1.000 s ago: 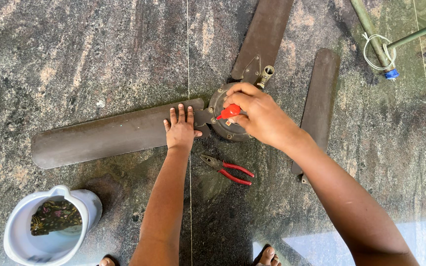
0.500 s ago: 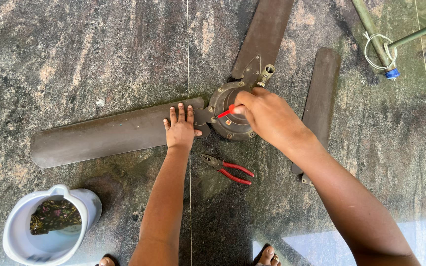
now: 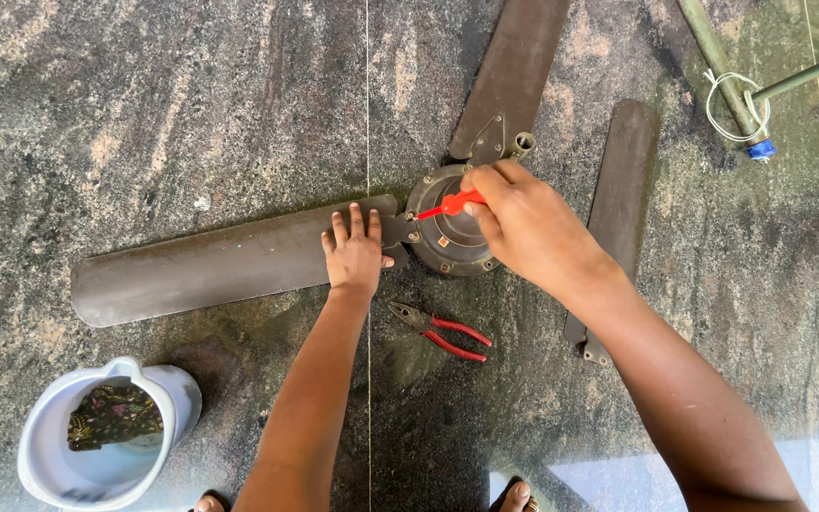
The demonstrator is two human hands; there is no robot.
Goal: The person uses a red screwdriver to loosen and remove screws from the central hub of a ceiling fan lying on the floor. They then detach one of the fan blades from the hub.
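Note:
A dark brown ceiling fan lies on the stone floor. Its round motor hub [image 3: 447, 237] sits in the middle, with one long blade [image 3: 210, 270] reaching left and another blade [image 3: 514, 76] reaching up. My left hand [image 3: 354, 254] presses flat on the left blade, close to the hub. My right hand [image 3: 528, 223] grips a red-handled screwdriver [image 3: 452, 204], its tip pointing at the blade bracket on the hub's left edge. A third blade [image 3: 618, 199] lies loose on the floor to the right, partly under my right forearm.
Red-handled pliers [image 3: 447, 332] lie on the floor just below the hub. A pale plastic jug [image 3: 97, 436] with a dark cloth inside stands at the lower left. A green pipe [image 3: 727, 81] with white wire crosses the top right. My toes show at the bottom edge.
My right hand has shifted slightly right and down over the hub, and the screwdriver now points lower left towards the blade bracket. My left hand stays flat on the blade.

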